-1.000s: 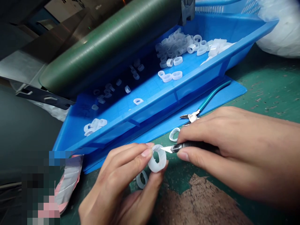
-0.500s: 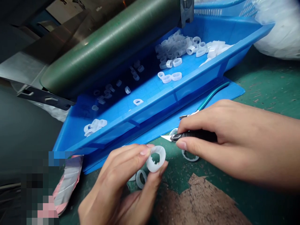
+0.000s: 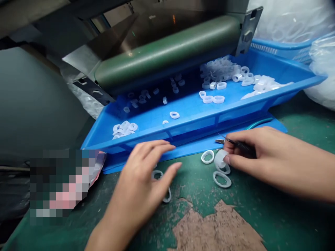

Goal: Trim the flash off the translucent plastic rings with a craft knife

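Note:
My right hand keeps a craft knife with a black handle in its fingers, the thin blade pointing up and left. Between that hand's thumb and fingertips is a translucent white plastic ring, just above other rings on the green tabletop. One loose ring lies left of it and another ring lies below. My left hand is open and holds nothing, thumb and fingers apart. Partly hidden behind its thumb are more rings on the table.
Behind my hands a large blue tray holds many white rings, heaped at the right. A green conveyor roller overhangs it. Pliers lie on a blue sheet. A torn brown patch marks the table; plastic bags stand at right.
The ring that my left hand held has passed to my right fingertips, lower and to the right. My left hand has opened. The knife blade has turned upward, and the view has shifted.

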Action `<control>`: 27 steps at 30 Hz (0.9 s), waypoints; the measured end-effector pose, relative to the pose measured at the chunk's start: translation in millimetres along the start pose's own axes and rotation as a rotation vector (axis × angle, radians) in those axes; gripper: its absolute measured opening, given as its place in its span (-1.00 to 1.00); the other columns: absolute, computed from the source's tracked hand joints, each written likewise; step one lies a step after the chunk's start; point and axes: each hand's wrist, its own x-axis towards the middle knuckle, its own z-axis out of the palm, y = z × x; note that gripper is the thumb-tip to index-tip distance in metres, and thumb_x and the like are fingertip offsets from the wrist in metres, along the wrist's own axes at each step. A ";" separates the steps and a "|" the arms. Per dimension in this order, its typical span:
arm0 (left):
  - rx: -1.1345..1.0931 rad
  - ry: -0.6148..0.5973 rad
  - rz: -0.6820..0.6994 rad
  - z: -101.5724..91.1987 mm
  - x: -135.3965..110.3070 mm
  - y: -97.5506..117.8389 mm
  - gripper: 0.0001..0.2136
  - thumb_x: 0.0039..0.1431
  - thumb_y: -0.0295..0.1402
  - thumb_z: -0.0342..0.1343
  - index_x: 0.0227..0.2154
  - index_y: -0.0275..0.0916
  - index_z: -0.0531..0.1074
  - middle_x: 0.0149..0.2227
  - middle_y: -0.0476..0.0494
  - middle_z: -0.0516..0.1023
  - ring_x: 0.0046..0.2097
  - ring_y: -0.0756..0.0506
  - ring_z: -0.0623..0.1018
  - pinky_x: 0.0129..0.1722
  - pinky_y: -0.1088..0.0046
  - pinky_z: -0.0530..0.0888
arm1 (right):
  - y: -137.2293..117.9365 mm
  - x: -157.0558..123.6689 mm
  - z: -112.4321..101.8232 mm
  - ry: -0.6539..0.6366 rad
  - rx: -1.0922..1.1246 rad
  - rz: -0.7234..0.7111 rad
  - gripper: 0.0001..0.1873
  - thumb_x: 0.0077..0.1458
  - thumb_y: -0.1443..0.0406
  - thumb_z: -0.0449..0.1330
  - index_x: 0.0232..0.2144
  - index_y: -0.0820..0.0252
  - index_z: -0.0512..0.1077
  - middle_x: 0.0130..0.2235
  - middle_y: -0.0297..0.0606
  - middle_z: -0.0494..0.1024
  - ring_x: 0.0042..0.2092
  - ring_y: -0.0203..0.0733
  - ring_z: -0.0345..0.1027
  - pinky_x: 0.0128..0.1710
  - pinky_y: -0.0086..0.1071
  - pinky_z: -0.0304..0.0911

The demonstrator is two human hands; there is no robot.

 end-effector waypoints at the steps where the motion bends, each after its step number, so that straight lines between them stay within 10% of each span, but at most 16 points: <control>1: 0.067 -0.040 -0.095 -3.3 -0.1 -8.9 -0.75 0.61 -0.09 0.31 0.16 -0.05 0.66 0.14 -0.25 0.82 0.19 -0.43 0.77 0.15 -0.07 0.76 | 1.0 0.7 -2.1 0.016 -0.047 0.002 -0.64 0.39 0.08 0.26 -0.47 -0.02 0.41 -0.49 -0.25 0.58 -0.45 -0.05 0.31 -0.44 -0.18 0.07; 6: 0.136 -0.109 -0.267 -5.6 -4.3 -33.0 -0.68 0.56 0.01 0.21 -0.05 -0.09 0.73 -0.07 -0.27 0.86 -0.17 -0.45 0.83 -0.31 0.06 0.65 | 3.9 -1.4 -0.8 0.040 -0.058 0.051 -0.62 0.37 -0.05 0.28 -0.41 -0.02 0.47 -0.45 -0.27 0.59 -0.43 -0.05 0.33 -0.43 -0.20 0.12; 13: 0.041 -0.058 -0.177 1.4 -1.7 -15.2 -0.75 0.56 -0.18 0.15 0.08 -0.06 0.69 0.08 -0.17 0.87 0.06 -0.41 0.87 0.00 -0.02 0.75 | -0.9 -11.4 1.3 0.107 0.067 -0.008 -0.62 0.50 0.02 0.29 -0.37 0.02 0.52 -0.47 -0.41 0.49 -0.43 -0.17 0.26 -0.46 -0.27 0.12; 19: 0.023 0.009 -0.044 9.3 -1.0 -3.9 -0.82 0.62 -0.34 0.14 0.02 -0.11 0.67 0.06 -0.15 0.82 -0.10 -0.26 0.88 -0.28 0.23 0.72 | -6.3 -17.0 -1.7 0.070 0.146 0.010 -0.66 0.43 0.07 0.34 -0.40 0.05 0.57 -0.47 -0.42 0.46 -0.43 -0.19 0.22 -0.48 -0.29 0.08; 27: -0.192 0.137 0.185 7.8 -9.7 29.6 -0.69 0.60 -0.56 0.21 0.19 0.00 0.58 0.05 -0.04 0.82 -0.02 -0.11 0.85 0.10 0.37 0.80 | -21.8 -15.4 14.6 -0.155 0.657 0.114 -0.69 0.25 0.03 0.62 -0.19 0.04 0.66 -0.31 -0.38 0.52 -0.25 -0.09 0.32 -0.30 -0.27 0.23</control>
